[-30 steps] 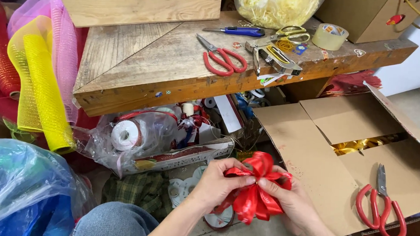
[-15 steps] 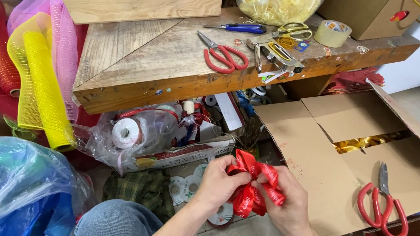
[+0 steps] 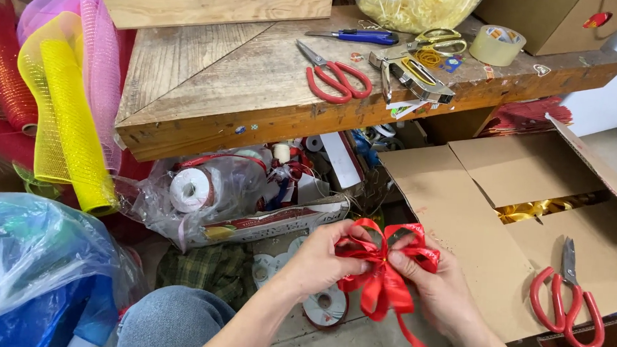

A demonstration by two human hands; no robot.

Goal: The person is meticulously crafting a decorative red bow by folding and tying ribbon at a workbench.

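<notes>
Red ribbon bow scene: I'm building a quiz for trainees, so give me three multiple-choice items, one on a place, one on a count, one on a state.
1. The tape roll lies: A on the wooden table; B in the cardboard box; C on the floor.
2. Red-handled scissors in view: A one; B two; C four.
3. The red ribbon bow is: A lying loose; B held by both hands; C hanging.

A: it sits on the tabletop. B: one pair on the table, one on the box flap. B: left hand and right hand pinch it.
</notes>
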